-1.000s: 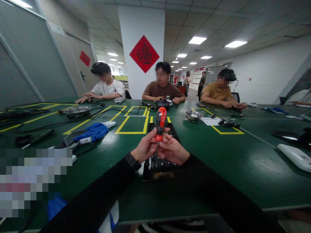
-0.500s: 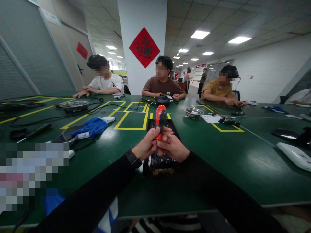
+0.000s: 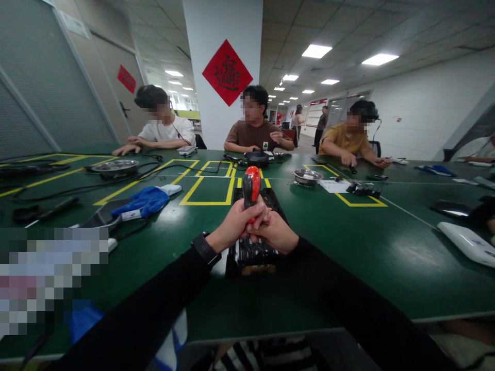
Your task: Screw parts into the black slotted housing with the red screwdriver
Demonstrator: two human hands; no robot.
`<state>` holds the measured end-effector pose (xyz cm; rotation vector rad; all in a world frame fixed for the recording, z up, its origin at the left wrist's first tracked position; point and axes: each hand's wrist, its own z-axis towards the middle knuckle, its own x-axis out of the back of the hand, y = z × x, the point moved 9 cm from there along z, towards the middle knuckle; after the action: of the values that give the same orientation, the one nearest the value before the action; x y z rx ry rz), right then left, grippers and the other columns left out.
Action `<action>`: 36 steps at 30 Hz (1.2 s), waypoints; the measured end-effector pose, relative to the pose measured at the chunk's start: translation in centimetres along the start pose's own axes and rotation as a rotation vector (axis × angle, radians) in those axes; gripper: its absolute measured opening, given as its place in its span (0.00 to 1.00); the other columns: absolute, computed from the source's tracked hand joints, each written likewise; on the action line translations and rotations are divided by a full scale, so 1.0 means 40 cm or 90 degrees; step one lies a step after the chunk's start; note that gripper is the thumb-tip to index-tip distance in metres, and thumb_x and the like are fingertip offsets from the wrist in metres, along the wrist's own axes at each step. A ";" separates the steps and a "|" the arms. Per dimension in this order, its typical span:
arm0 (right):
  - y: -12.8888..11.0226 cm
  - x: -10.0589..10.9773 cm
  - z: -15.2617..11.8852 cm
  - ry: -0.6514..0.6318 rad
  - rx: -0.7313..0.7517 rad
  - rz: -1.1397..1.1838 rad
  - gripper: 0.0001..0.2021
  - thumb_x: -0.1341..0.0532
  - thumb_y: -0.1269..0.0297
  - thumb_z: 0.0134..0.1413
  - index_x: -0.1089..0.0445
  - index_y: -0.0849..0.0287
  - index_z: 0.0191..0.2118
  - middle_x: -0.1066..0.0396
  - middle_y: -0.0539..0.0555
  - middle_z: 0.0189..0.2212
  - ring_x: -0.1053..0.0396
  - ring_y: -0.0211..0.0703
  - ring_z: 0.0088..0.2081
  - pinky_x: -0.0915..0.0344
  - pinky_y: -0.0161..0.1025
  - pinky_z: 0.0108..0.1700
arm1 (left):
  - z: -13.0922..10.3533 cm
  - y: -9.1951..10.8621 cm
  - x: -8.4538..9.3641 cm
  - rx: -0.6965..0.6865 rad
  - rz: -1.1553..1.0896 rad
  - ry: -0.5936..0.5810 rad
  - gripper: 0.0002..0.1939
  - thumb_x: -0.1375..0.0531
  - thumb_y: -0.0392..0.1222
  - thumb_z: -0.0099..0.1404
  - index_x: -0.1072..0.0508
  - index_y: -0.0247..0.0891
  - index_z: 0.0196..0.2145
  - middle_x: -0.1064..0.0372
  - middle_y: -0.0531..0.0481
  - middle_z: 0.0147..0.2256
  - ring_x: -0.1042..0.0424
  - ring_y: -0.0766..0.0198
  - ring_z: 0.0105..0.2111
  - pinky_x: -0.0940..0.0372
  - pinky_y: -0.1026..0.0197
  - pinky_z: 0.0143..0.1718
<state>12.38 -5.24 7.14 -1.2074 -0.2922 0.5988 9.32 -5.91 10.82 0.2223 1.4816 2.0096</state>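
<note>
An upright screwdriver (image 3: 252, 186) with a red and black handle stands over a black device housing (image 3: 247, 260) on the table. My left hand (image 3: 236, 221) is closed round the lower part of the handle. My right hand (image 3: 276, 232) presses its fingers together just below, against the handle's base and the shaft. The hands touch each other and cover most of the shaft; its tip is hard to make out. Dark ribbed parts and a brownish strip show inside the housing, which lies lengthwise away from me.
Blue gloves (image 3: 147, 201) lie left on the green table (image 3: 348, 268). Metal bowls (image 3: 308, 176) stand farther off, near a white paper (image 3: 333, 186) and small black parts. A white device (image 3: 464, 242) lies at right. Several people sit across; cables run along the left.
The screwdriver handle has turned, its black side now facing left. My left fingers have shifted round it. Across the table, the person in brown has raised a hand.
</note>
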 end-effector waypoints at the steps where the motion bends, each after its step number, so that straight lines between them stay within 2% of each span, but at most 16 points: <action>1: 0.001 -0.001 0.000 -0.004 0.000 0.001 0.12 0.35 0.62 0.42 0.35 0.65 0.20 0.31 0.51 0.20 0.36 0.31 0.20 0.39 0.30 0.22 | -0.001 0.000 0.000 0.002 0.012 0.005 0.15 0.42 0.48 0.56 0.37 0.33 0.23 0.41 0.56 0.15 0.44 0.76 0.12 0.47 0.70 0.15; 7: -0.007 0.004 0.002 0.000 0.023 -0.017 0.11 0.36 0.64 0.44 0.34 0.65 0.19 0.32 0.50 0.18 0.35 0.33 0.21 0.38 0.33 0.27 | -0.002 0.007 0.003 -0.027 0.008 0.033 0.16 0.40 0.50 0.55 0.37 0.35 0.22 0.42 0.56 0.14 0.39 0.71 0.16 0.40 0.67 0.21; 13: -0.021 0.002 0.001 0.007 0.044 -0.013 0.10 0.34 0.66 0.41 0.34 0.64 0.18 0.33 0.48 0.15 0.35 0.33 0.20 0.37 0.34 0.28 | -0.003 0.013 -0.002 -0.035 0.078 0.009 0.16 0.43 0.50 0.58 0.37 0.34 0.23 0.42 0.57 0.13 0.44 0.75 0.11 0.48 0.70 0.13; 16: -0.019 0.000 0.000 0.002 0.038 -0.024 0.11 0.34 0.66 0.40 0.34 0.64 0.16 0.32 0.49 0.16 0.34 0.35 0.22 0.37 0.35 0.28 | -0.003 0.010 -0.002 -0.030 0.098 -0.005 0.15 0.44 0.50 0.58 0.37 0.34 0.24 0.41 0.56 0.14 0.44 0.74 0.10 0.52 0.71 0.10; 22: -0.015 0.006 0.000 0.020 0.026 -0.049 0.12 0.32 0.64 0.35 0.35 0.64 0.16 0.32 0.49 0.17 0.35 0.34 0.21 0.37 0.34 0.27 | 0.000 0.002 -0.002 -0.034 0.082 -0.014 0.16 0.44 0.51 0.58 0.37 0.34 0.24 0.42 0.57 0.14 0.45 0.75 0.11 0.48 0.70 0.11; 29: -0.012 0.016 -0.001 0.034 0.034 -0.100 0.13 0.33 0.63 0.37 0.35 0.63 0.15 0.34 0.48 0.15 0.36 0.34 0.20 0.37 0.35 0.28 | 0.001 0.010 -0.004 -0.051 0.104 -0.019 0.15 0.42 0.48 0.57 0.36 0.33 0.23 0.40 0.55 0.15 0.46 0.76 0.11 0.47 0.70 0.14; 36: -0.018 0.016 -0.003 0.043 0.037 -0.109 0.14 0.31 0.65 0.34 0.37 0.63 0.15 0.35 0.47 0.15 0.38 0.33 0.20 0.38 0.34 0.27 | 0.002 0.005 -0.003 -0.036 0.114 -0.022 0.15 0.42 0.49 0.56 0.36 0.33 0.24 0.41 0.56 0.14 0.44 0.74 0.13 0.47 0.69 0.14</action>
<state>13.15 -5.13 7.73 -1.1312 -0.3158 0.4146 9.37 -5.96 11.04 0.3766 1.4252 2.1737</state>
